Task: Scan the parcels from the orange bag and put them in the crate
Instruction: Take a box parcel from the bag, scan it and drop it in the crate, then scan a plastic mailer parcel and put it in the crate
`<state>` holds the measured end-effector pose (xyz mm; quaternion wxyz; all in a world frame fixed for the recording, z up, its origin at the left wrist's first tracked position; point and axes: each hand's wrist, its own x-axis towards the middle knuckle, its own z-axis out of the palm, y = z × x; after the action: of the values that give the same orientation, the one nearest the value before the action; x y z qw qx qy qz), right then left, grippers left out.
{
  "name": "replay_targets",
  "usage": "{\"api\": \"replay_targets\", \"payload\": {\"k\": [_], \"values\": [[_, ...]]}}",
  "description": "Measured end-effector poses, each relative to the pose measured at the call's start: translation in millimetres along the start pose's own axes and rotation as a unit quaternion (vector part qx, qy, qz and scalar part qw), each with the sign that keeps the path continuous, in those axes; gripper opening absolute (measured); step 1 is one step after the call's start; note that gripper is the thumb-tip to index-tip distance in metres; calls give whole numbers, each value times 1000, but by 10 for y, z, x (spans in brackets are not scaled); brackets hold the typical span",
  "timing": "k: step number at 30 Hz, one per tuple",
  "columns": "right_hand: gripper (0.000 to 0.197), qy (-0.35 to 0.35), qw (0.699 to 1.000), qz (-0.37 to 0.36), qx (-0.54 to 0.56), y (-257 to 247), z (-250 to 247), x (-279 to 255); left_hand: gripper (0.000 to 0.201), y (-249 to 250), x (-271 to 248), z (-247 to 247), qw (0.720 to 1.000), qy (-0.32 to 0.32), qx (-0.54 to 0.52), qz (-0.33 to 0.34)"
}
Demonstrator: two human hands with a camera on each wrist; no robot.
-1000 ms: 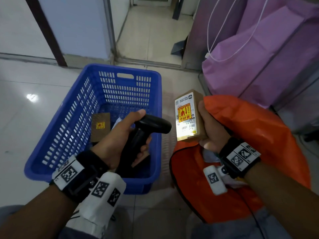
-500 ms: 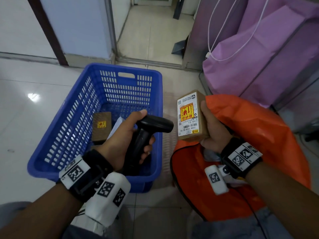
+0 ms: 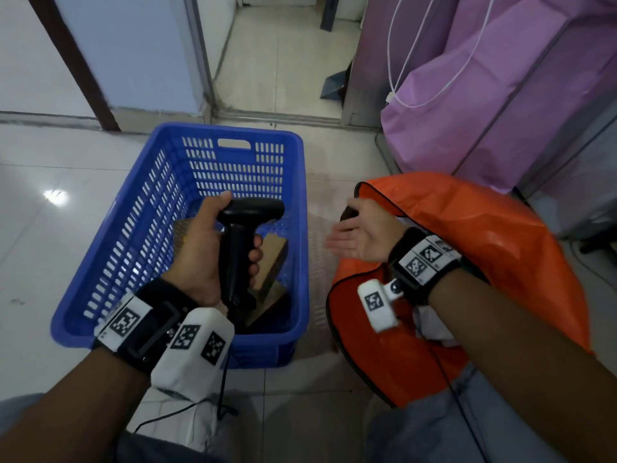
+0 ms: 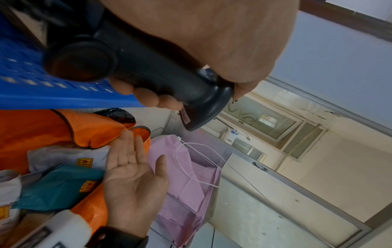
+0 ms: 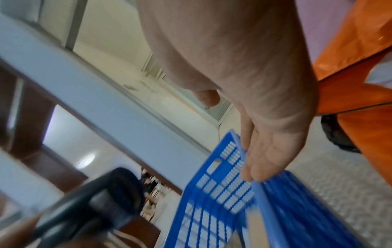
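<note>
Two hands are working above a pale tiled floor (image 3: 66, 248). At about 7 o'clock in the head view, the left hand (image 3: 203, 252) is wrapping its fingers round the grip of a black pistol-shaped barcode scanner (image 3: 243, 235), which is hanging over the blue slotted plastic crate (image 3: 133, 228) with its head pointing toward 3 o'clock. Brown cardboard parcels (image 3: 272, 259) are lying inside the crate, partly hidden behind the scanner. At 3 o'clock of the crate, the right hand (image 3: 360, 235) is hovering palm up with fingers spread and straight, holding nothing, between the crate and the crumpled orange plastic bag (image 3: 484, 248). The left wrist view is showing a teal soft parcel (image 4: 57, 186) and a white one (image 4: 63, 157) lying in the bag's mouth.
</note>
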<state>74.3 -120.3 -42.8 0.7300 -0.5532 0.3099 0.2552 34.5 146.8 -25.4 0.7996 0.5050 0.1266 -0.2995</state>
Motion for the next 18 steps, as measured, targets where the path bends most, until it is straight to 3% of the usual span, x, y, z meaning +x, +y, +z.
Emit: {"api": "replay_targets", "payload": {"k": [5, 9, 14, 18], "values": [[35, 106, 988, -80, 80, -234, -647, -78, 68, -135, 53, 80, 1000, 19, -10, -12], [30, 212, 961, -96, 148, -86, -1400, -66, 71, -267, 191, 270, 996, 8, 34, -86], [31, 348, 905, -46, 240, 530, -2280, 99, 72, -400, 441, 530, 993, 11, 43, -109], [22, 306, 904, 46, 294, 1272, -2643, 391, 73, -483, 633, 718, 990, 17, 53, -130]]}}
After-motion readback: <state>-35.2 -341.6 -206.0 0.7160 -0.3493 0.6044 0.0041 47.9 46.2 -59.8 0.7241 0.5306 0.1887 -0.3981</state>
